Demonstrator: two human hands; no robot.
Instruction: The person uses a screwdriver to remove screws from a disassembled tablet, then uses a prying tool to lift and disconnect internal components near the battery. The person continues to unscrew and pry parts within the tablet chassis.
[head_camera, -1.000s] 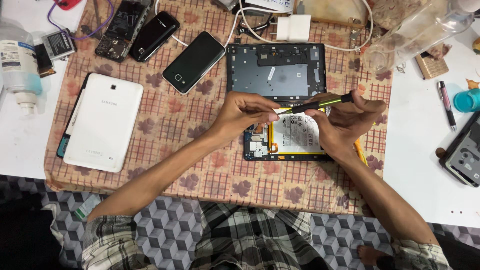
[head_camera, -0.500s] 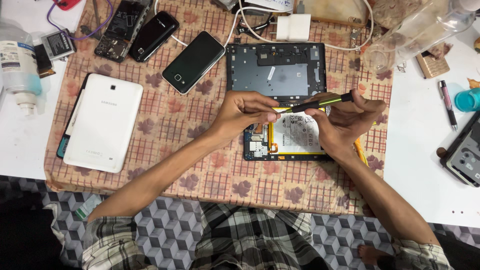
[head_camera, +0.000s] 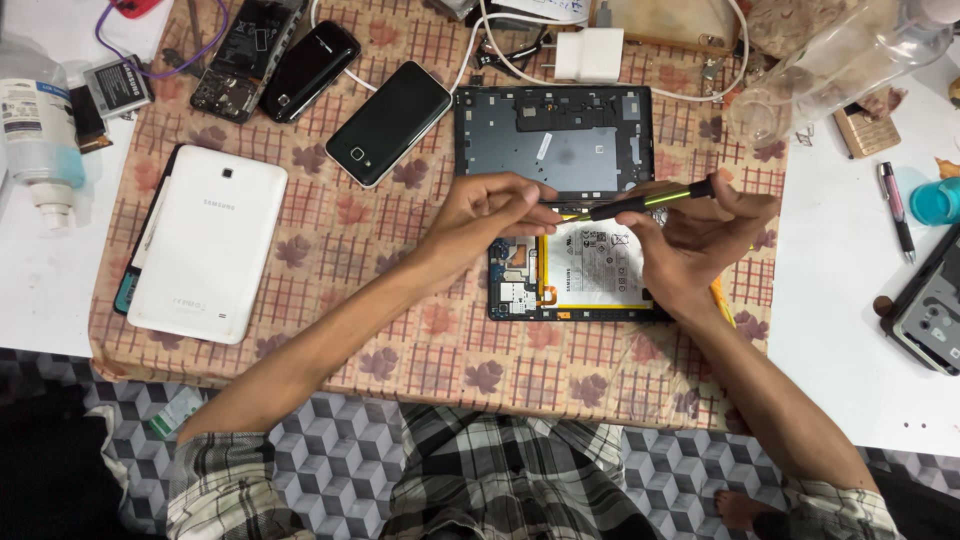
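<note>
An opened tablet (head_camera: 580, 275) with its white battery and circuit board exposed lies on the patterned cloth (head_camera: 400, 340). My right hand (head_camera: 700, 240) holds a black and yellow-green screwdriver (head_camera: 650, 200) almost level above the tablet's top edge. My left hand (head_camera: 485, 215) pinches the screwdriver's tip end with thumb and fingers. The tablet's dark grey back cover (head_camera: 555, 145) lies just beyond my hands.
A white tablet (head_camera: 205, 245) lies face down at the left. Two black phones (head_camera: 390, 120) (head_camera: 310, 70) and a bare phone frame (head_camera: 240, 55) lie at the back left. A white charger (head_camera: 590, 55), clear bottle (head_camera: 840, 65), pen (head_camera: 893, 205) and sanitizer bottle (head_camera: 35, 130) ring the cloth.
</note>
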